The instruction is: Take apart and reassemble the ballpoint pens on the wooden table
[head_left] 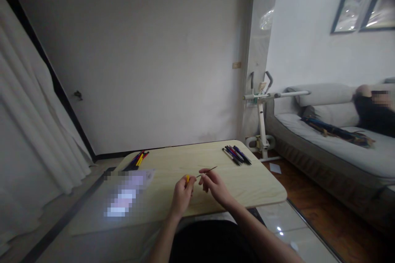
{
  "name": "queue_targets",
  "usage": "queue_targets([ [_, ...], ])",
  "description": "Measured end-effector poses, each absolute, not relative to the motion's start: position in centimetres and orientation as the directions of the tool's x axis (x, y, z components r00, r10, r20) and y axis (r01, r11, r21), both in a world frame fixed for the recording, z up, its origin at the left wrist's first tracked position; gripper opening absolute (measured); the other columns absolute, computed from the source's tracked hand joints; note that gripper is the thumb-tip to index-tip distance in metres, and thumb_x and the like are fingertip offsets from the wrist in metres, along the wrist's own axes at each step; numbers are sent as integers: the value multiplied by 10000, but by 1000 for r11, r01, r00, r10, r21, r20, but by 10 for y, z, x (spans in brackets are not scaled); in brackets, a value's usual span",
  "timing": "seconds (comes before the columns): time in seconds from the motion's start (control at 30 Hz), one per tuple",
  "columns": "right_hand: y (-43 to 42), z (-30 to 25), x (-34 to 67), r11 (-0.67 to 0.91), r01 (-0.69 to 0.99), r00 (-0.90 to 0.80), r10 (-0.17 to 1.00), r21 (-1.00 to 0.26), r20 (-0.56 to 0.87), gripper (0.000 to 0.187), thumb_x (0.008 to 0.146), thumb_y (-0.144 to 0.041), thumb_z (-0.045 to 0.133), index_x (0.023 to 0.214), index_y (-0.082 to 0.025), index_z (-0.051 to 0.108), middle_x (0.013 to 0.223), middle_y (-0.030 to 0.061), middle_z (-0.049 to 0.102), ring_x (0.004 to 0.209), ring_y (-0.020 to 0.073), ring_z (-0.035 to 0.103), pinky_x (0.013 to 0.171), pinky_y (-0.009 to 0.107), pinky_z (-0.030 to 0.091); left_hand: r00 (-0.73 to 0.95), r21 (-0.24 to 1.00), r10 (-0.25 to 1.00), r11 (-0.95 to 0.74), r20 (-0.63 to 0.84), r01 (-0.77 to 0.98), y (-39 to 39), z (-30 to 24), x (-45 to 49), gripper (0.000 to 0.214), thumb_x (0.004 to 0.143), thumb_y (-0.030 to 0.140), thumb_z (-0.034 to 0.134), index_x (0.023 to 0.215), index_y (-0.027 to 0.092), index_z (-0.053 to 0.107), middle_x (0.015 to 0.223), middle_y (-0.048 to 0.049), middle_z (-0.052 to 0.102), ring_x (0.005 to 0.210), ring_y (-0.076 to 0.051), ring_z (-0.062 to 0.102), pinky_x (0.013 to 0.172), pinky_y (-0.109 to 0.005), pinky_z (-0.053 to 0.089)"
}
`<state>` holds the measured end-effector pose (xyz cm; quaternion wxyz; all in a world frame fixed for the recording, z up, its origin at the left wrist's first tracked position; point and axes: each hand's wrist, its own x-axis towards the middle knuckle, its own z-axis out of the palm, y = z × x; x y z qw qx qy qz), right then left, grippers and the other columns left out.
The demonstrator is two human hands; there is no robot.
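Observation:
Over the near part of the light wooden table [173,160], my two hands are close together. My left hand [182,194] is closed around a small yellow piece [187,178], which looks like part of a pen; most of it is hidden in the fingers. Between thumb and fingers, my right hand [216,185] pinches a thin dark rod [211,169] that resembles a pen refill. The rod slants up to the right, and its lower end points at my left fingertips. Whether that end touches the yellow piece I cannot tell.
Several dark pens [237,155] lie side by side at the table's far right. Yellow, red and dark pens [139,159] lie at the far left, behind a blurred-out sheet [149,176]. An exercise machine [261,119] and a sofa [333,148] with a person on it stand to the right.

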<state>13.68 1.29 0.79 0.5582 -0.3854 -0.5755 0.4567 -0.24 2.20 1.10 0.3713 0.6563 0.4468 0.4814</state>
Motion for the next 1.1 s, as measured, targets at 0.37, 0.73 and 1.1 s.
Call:
queue_targets([
  [0.37,24,-8,139,223,-204,38,975,-953,219,342,770,-463,452,685,-137,508,505,-21,494,435,80,461,433,193,355,310,692,857,-515,411,506,12,9,5,269,843,361,324,733,183,492,648,-9,531,610,-126,493,587,-216,351],
  [0.73,26,-13,139,229,-279,213,962,-933,172,372,709,-520,496,666,-151,493,501,-20,511,363,65,390,358,191,282,343,633,837,-547,427,548,11,8,5,278,853,312,315,1010,228,529,991,-49,605,911,-153,547,777,-238,391],
  [1.1,21,-9,137,245,-161,160,962,-956,220,373,716,-523,488,689,-150,484,532,-4,525,403,83,420,383,199,312,366,619,841,-540,398,570,4,14,6,256,839,306,344,885,224,583,795,-48,622,741,-159,570,651,-227,382],
])
